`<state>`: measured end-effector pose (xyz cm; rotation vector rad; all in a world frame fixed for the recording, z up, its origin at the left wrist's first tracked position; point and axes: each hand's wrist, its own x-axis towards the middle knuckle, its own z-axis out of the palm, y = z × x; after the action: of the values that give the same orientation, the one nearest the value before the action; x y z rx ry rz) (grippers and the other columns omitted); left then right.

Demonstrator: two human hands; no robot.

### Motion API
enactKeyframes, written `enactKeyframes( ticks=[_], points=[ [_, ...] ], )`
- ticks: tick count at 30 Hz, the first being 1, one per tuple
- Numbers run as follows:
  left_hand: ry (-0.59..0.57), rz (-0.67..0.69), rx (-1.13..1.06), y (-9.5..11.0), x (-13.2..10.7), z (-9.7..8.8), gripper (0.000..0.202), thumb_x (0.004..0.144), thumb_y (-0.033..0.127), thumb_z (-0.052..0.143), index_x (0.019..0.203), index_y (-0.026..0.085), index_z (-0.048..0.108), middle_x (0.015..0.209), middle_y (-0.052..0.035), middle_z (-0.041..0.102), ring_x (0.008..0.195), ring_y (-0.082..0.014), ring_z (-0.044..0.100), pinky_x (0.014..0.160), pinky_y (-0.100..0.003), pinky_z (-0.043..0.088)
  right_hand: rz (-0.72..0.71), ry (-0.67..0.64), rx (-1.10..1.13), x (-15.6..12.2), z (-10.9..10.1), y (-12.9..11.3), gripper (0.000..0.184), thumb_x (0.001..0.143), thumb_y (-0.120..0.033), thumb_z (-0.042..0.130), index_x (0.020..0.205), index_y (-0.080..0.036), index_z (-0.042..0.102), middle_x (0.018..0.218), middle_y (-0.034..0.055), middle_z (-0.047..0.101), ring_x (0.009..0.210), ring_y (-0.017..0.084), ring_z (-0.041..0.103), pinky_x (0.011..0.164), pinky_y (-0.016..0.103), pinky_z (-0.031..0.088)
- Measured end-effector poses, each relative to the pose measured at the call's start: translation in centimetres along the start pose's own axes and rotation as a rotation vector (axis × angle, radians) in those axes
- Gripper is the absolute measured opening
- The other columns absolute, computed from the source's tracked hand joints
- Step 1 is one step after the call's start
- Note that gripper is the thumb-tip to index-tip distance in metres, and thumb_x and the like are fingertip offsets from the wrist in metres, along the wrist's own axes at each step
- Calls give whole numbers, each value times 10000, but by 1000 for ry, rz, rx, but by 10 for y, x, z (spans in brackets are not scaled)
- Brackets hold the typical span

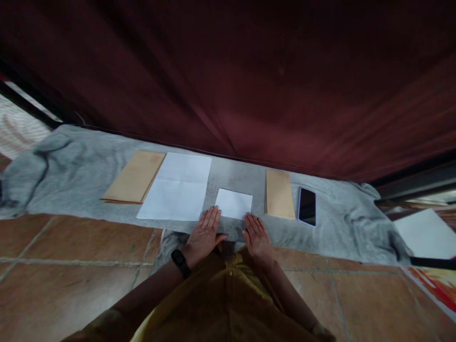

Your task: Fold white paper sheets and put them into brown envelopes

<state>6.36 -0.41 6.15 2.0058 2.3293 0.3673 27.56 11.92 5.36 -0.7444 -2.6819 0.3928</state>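
Observation:
A small white folded paper (234, 203) lies flat on the grey cloth, straight in front of me. My left hand (205, 232) rests flat at its lower left corner, fingers stretched out and thumb pointing inward. At the lower right corner lies my right hand (257, 236), also flat, fingertips at the paper's edge. Left of the small paper is a larger white sheet (178, 187) with faint crease lines. Brown envelopes (137, 176) lie beside that sheet, partly against its left edge. To the right are more brown envelopes (280, 194). Neither hand grips anything.
A phone (307, 206) with a dark screen lies right of the envelopes. The grey cloth (338, 223) covers a long, narrow surface. Behind it hangs a dark red curtain (249, 95). Brown floor tiles (89, 247) show below. Something white and flat (427, 232) is at the far right.

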Motion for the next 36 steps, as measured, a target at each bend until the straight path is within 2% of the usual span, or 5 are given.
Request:
enactKeyframes(
  ticks=[6,12,23,29,36],
  points=[
    [51,13,-39,-1,6,-2,616,977,379,444,1510,77,382,1577,-198,386,1495,-303,305,1230,-506,268,16,53,63,16,-5,-7,472,1041,-284,389,1495,-171,450,1505,112,510,1428,250,434,1185,509,385],
    [103,12,-75,7,34,0,571,983,290,391,1517,89,379,1584,-173,384,1496,-270,308,1224,-467,293,-6,60,91,43,4,-20,425,1052,-292,389,1426,-154,535,1481,99,540,1423,222,436,1200,473,370],
    [108,-14,-34,-4,72,16,587,991,329,383,1535,110,351,1587,-177,372,1500,-283,292,1214,-517,282,27,81,94,59,18,-17,398,1023,-231,425,1392,-177,562,1425,103,589,1356,221,507,1158,470,418],
    [80,-37,-10,-6,81,18,572,996,316,352,1507,59,390,1591,-202,350,1500,-310,288,1210,-537,272,48,105,50,78,22,-12,414,1009,-206,444,1407,-152,545,1451,133,558,1374,244,486,1159,476,410],
    [111,-47,-19,-10,84,22,584,1002,373,366,1516,97,391,1601,-191,336,1503,-314,282,1206,-545,271,59,94,-17,90,27,-3,425,1009,-245,475,1426,-182,525,1498,121,514,1416,258,432,1176,493,363]
  ],
)
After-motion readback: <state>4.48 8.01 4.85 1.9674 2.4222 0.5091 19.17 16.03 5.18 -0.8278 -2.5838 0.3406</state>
